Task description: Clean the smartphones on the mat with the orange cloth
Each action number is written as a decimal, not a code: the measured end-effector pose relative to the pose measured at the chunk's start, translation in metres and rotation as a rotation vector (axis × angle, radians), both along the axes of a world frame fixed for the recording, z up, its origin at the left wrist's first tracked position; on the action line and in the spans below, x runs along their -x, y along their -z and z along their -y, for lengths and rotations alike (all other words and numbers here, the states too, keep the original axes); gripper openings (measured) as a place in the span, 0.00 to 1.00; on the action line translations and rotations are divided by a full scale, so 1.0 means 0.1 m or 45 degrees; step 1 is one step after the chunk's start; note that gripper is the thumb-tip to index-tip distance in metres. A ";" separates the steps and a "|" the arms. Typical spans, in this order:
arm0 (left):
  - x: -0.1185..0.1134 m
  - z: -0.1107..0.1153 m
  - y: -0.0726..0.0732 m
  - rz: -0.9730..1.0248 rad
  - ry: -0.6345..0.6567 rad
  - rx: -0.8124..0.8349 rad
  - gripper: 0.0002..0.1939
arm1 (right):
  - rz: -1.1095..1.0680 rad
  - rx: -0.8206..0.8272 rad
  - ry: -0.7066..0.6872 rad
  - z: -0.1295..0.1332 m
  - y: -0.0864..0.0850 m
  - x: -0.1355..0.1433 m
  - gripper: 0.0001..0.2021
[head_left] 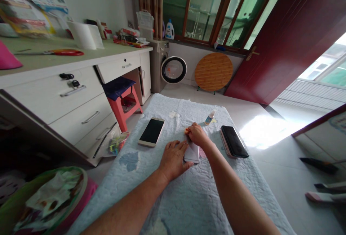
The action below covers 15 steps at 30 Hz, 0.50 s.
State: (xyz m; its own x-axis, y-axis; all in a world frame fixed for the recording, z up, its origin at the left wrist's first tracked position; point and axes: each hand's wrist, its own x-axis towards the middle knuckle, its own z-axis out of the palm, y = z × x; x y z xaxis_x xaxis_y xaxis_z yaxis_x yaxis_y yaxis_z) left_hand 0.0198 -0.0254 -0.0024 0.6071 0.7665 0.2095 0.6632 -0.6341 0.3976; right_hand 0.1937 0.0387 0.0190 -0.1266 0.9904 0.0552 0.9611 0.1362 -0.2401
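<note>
A silver-grey smartphone (192, 154) lies face down on the light blue quilted cloth (156, 199). My left hand (174, 158) steadies it, fingers along its left side and thumb at its near end. Over the phone's far end, my right hand (196, 134) is closed on a small orange cloth (186, 131), mostly hidden under the fingers. To the left lies a gold-framed smartphone (152, 132) with a dark screen. Two stacked dark phones or cases (234, 141) lie to the right. A small spray bottle (210, 117) stands beyond my right hand.
A green and pink waste bin (86, 188) sits by the near left corner. On the left stand a white desk (72, 101) and a red stool (120, 109). Farther off are a washing machine with its door open (173, 70), a round wooden tabletop (213, 71) and a red door (275, 44).
</note>
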 end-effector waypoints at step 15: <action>0.00 -0.01 -0.01 0.011 0.019 0.000 0.34 | -0.066 -0.085 0.298 0.31 0.12 -0.19 0.13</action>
